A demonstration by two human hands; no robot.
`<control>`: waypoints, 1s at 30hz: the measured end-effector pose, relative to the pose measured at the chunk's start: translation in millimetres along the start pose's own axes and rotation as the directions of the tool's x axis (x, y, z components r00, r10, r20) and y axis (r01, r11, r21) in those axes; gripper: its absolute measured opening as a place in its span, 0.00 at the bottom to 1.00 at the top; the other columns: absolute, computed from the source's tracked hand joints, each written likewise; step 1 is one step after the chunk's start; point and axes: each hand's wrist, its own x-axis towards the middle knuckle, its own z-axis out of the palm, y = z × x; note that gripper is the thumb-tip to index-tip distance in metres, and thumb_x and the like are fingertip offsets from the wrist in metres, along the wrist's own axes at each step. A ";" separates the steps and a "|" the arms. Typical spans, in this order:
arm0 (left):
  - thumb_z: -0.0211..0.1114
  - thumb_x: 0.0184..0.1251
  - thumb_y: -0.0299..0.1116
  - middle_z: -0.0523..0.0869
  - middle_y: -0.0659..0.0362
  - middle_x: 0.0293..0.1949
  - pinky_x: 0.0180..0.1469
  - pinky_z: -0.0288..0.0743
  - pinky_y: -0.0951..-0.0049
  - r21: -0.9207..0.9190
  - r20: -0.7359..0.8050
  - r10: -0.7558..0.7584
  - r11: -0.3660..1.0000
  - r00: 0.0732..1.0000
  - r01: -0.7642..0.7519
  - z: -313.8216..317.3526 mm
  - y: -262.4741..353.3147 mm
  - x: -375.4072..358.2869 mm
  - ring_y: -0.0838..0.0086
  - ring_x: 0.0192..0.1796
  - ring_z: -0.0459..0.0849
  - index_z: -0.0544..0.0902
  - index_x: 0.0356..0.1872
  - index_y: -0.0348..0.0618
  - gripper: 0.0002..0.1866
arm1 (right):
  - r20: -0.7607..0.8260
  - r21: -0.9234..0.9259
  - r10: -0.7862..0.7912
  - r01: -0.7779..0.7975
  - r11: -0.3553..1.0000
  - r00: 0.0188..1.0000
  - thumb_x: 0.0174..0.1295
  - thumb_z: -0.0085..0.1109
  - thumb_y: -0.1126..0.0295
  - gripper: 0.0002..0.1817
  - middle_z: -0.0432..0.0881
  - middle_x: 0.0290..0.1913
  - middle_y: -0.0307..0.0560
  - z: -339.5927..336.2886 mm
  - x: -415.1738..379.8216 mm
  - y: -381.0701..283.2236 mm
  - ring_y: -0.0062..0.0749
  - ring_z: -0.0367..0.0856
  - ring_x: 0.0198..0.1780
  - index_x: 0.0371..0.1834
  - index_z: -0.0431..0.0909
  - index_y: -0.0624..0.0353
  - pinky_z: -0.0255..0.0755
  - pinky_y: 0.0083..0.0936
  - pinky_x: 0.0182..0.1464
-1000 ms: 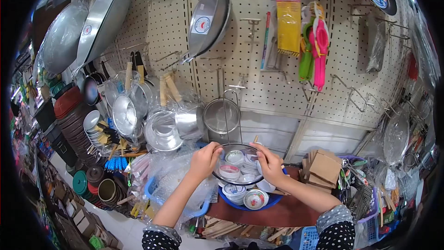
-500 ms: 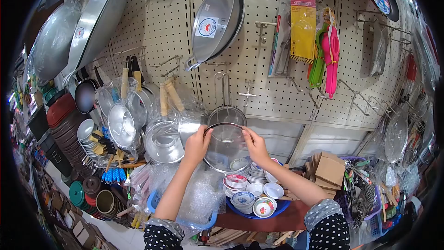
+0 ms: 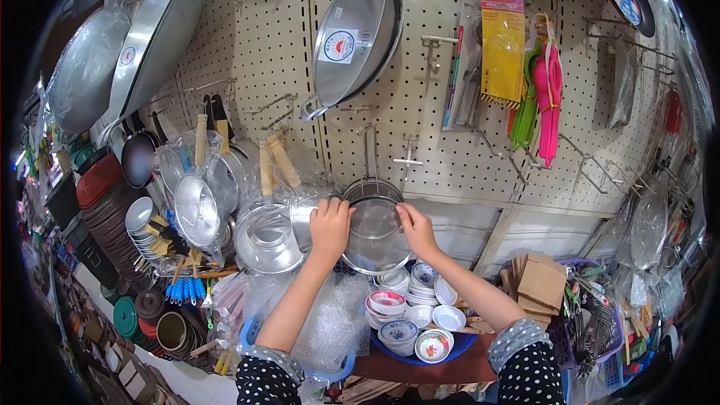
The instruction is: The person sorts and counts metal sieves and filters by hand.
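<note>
A round wire-mesh strainer (image 3: 376,238) hangs upright between my two hands, in front of the pegboard. My left hand (image 3: 331,231) has its fingers wrapped over the rim on the left side. On the right side of the rim, my right hand (image 3: 418,231) pinches with thumb and fingers. Just behind and above is a second strainer (image 3: 370,187), its long metal handle reaching up to a hook. Below the held strainer, stacked bowls (image 3: 400,332) sit in a blue basin (image 3: 455,348).
A large metal wok (image 3: 341,52) hangs above. Shiny pans (image 3: 266,238) in plastic stand left of my hands. Bubble wrap (image 3: 319,315) fills a blue basket below. Yellow-packed utensils (image 3: 501,49) and pink tongs (image 3: 548,97) hang right. Cardboard pieces (image 3: 541,281) lie at lower right.
The held strainer has shifted slightly right and tipped more upright. My left hand now lies with its back turned to me on the rim. The view has moved a little.
</note>
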 end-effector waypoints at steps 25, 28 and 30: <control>0.67 0.63 0.40 0.80 0.63 0.37 0.48 0.62 0.59 0.212 -0.024 -0.150 0.965 0.988 0.152 48.5 -1.4 12.0 0.67 0.44 0.77 0.79 0.39 0.49 0.10 | -0.190 -0.502 -0.406 0.267 0.823 0.894 0.67 0.58 0.68 0.08 0.78 0.41 0.49 28.4 29.7 33.8 0.49 0.81 0.43 0.44 0.78 0.59 0.76 0.40 0.39; 0.67 0.62 0.41 0.80 0.63 0.37 0.49 0.62 0.59 0.189 -0.010 -0.196 0.963 0.981 0.194 51.9 -2.1 12.1 0.67 0.43 0.78 0.79 0.39 0.49 0.11 | -0.197 -0.515 -0.417 0.269 0.814 0.887 0.67 0.59 0.68 0.08 0.78 0.41 0.49 30.2 30.4 34.6 0.49 0.81 0.44 0.45 0.78 0.59 0.76 0.40 0.39; 0.67 0.62 0.41 0.80 0.63 0.37 0.49 0.62 0.60 0.192 -0.002 -0.232 0.955 0.973 0.228 49.2 0.1 12.2 0.68 0.43 0.78 0.78 0.39 0.49 0.11 | -0.207 -0.497 -0.440 0.294 0.817 0.874 0.67 0.59 0.68 0.09 0.77 0.42 0.50 29.8 29.9 35.1 0.49 0.81 0.44 0.46 0.78 0.59 0.76 0.40 0.39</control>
